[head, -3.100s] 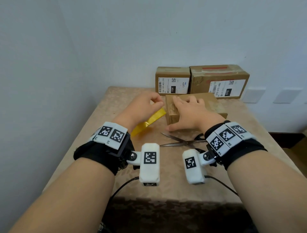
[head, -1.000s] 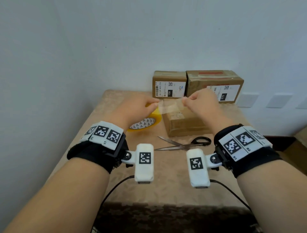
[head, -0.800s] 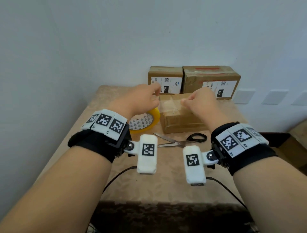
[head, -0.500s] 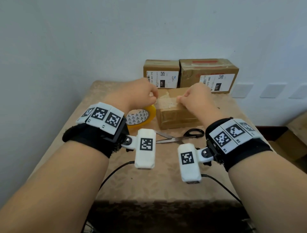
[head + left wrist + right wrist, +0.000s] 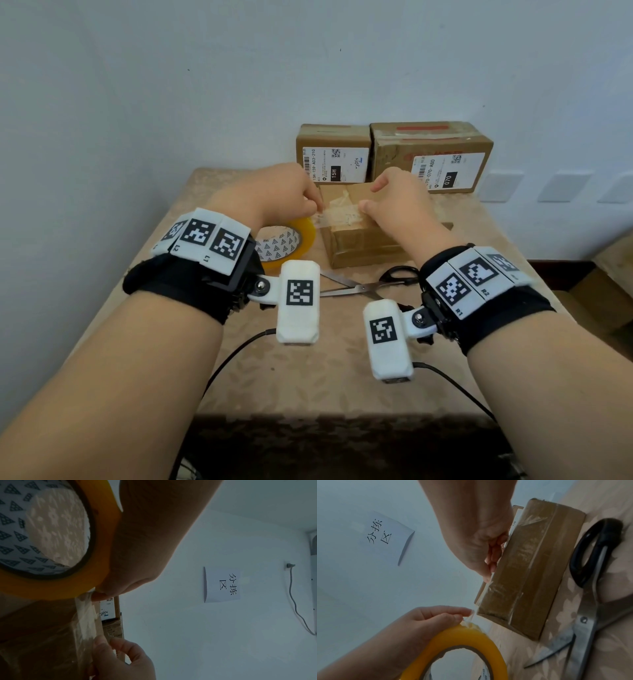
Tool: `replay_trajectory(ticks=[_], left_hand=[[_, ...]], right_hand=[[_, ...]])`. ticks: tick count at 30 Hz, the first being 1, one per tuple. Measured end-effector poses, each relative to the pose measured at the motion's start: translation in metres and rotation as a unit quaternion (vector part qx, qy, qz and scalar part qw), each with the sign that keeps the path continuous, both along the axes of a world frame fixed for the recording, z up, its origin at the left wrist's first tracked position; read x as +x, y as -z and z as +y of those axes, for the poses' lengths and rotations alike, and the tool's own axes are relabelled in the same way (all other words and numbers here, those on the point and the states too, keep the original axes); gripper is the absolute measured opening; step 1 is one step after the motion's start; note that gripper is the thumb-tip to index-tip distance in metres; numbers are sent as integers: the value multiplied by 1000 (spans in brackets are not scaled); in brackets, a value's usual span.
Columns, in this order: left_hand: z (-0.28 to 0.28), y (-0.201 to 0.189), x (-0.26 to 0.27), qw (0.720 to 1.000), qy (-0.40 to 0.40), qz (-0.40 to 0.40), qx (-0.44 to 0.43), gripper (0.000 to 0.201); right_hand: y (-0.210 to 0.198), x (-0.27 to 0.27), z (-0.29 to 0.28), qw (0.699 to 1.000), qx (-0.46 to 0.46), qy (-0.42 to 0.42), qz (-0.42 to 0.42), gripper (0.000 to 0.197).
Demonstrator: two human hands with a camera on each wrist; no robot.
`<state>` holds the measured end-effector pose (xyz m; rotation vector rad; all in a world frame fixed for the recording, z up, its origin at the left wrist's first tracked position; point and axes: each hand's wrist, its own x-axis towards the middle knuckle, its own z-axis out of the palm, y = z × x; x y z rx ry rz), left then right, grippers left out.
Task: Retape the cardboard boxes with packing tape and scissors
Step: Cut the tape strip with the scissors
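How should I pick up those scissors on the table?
Take the scissors by the black handle loops, coming from the right. They lie flat with blades spread open, their points toward the tape roll, so the loops are probably the safe end. The right hand is nearer.

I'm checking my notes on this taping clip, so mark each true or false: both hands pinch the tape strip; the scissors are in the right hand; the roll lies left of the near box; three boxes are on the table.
1. Both hands, left hand and right hand, pinch the tape strip. True.
2. Scissors in the right hand. False: they lie on the table.
3. Tape roll left of the near box. True.
4. Three boxes. True.
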<state>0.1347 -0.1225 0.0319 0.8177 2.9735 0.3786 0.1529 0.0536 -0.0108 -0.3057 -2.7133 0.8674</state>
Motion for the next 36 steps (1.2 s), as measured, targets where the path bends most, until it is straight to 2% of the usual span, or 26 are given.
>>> replay_trajectory(ticks=[5, 9, 11, 12, 14, 16, 17, 19, 23, 27, 33, 36], left_hand=[[1, 4, -1, 1000, 4, 3, -16, 27], [3, 8, -4, 999, 2, 2, -40, 27], [3, 9, -4, 999, 2, 2, -46, 27], [3, 9, -4, 999, 3, 1, -45, 27], [3, 9, -5, 999, 7, 1, -43, 26], [2, 9, -6, 999, 13, 2, -44, 25], [1, 10, -6, 999, 15, 4, -43, 25], [-3, 9, -3, 999, 12, 15, -31, 29], [-23, 3, 7, 999, -10, 37, -16, 57], [-38, 11, 13, 998, -35, 45, 4, 47], [-35, 5, 18, 998, -41, 23, 44, 46], [-34, 2, 15, 1000, -24, 13, -11, 43]], right_hand=[[2, -2, 0, 1000, 15, 0, -1, 30], [4, -1, 6, 990, 132, 20, -35, 49], [1, 3, 7, 985, 172, 29, -10, 46], [0, 6, 5, 983, 182, -2, 23, 41], [2, 8, -3, 971, 180, -149, 49, 41], [10, 11, -13, 935, 226, -270, -41, 50], [15, 12, -16, 918, 267, -277, -98, 58], [21, 13, -14, 904, 315, -254, -138, 69], [23, 14, -13, 914, 321, -215, -123, 81], [31, 13, -20, 920, 342, -165, -102, 82], [28, 10, -13, 915, 348, -175, -108, 76], [27, 10, -5, 913, 348, -181, -115, 75]])
